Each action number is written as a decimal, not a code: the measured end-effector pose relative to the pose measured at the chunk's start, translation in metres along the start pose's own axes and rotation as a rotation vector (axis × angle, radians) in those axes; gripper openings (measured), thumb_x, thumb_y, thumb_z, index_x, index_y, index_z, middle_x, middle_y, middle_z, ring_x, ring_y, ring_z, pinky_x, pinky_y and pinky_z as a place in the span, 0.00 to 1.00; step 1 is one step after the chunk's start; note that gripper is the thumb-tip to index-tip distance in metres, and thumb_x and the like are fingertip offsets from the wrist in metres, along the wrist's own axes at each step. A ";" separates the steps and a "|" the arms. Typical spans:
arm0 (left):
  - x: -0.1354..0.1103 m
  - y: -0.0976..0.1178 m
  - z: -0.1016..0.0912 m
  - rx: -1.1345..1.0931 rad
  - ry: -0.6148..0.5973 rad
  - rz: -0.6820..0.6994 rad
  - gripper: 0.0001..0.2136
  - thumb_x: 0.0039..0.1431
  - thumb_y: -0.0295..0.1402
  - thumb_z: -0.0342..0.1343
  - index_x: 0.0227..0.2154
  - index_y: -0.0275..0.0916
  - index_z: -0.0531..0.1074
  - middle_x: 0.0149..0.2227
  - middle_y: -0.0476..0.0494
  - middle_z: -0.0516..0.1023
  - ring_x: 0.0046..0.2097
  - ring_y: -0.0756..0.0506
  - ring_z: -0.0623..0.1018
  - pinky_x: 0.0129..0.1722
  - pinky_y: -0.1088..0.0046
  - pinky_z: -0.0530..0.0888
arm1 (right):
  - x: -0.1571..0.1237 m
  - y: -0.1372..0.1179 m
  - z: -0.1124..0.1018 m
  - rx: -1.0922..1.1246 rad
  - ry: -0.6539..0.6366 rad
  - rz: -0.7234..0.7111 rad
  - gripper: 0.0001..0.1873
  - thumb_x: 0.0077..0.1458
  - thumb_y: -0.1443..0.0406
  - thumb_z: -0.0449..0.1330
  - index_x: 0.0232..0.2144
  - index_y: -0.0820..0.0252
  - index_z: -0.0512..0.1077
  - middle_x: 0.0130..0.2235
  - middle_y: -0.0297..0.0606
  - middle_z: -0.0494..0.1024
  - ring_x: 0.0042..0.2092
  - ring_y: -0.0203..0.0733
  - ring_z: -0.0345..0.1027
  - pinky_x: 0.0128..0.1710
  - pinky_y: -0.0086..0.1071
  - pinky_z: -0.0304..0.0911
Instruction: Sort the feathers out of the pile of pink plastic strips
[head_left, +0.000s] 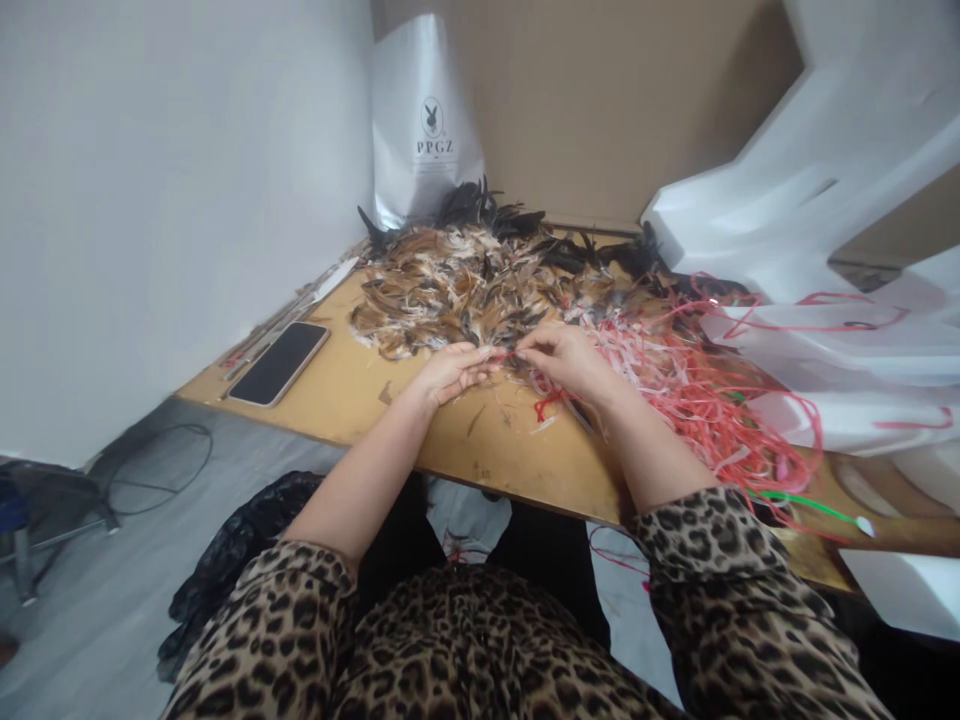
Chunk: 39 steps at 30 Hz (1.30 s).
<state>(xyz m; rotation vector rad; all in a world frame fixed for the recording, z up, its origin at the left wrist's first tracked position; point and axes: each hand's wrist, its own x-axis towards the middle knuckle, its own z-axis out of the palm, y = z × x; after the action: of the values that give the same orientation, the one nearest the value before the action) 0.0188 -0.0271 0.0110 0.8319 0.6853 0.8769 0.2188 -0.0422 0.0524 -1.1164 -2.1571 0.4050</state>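
Mid-worktop, the left hand and right hand both pinch one thin red string. The feather heap at the far edge looks mostly unworked, and red strips lie tangled toward the right edge.

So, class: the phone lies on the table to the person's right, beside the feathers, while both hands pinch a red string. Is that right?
No. The head view shows the phone on the table to the person's left, not right. The rest stands: it lies beside the feathers, and the left hand and right hand pinch a red string.
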 end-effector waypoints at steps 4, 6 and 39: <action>-0.001 0.003 0.000 -0.006 0.022 0.082 0.04 0.51 0.25 0.56 0.25 0.29 0.67 0.45 0.34 0.74 0.29 0.55 0.76 0.22 0.85 0.69 | 0.000 -0.003 -0.003 -0.038 -0.005 -0.040 0.08 0.49 0.66 0.54 0.26 0.61 0.74 0.28 0.37 0.72 0.30 0.35 0.64 0.33 0.29 0.57; -0.001 0.003 0.000 0.005 0.007 0.076 0.04 0.51 0.25 0.55 0.25 0.29 0.68 0.44 0.33 0.74 0.28 0.56 0.75 0.22 0.86 0.69 | 0.000 -0.004 -0.003 -0.061 -0.008 -0.060 0.09 0.50 0.66 0.54 0.26 0.61 0.74 0.28 0.37 0.72 0.31 0.35 0.64 0.34 0.29 0.57; 0.004 -0.010 0.010 0.693 0.102 0.065 0.09 0.52 0.26 0.53 0.19 0.29 0.68 0.15 0.46 0.70 0.17 0.54 0.70 0.19 0.80 0.68 | 0.001 -0.014 0.010 -0.535 -0.194 -0.143 0.12 0.53 0.63 0.51 0.27 0.63 0.72 0.30 0.41 0.71 0.34 0.39 0.62 0.33 0.31 0.50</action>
<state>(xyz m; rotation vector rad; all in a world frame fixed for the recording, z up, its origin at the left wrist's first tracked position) 0.0324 -0.0309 0.0074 1.4371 1.0828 0.7433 0.2026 -0.0492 0.0531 -1.2265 -2.5848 -0.1498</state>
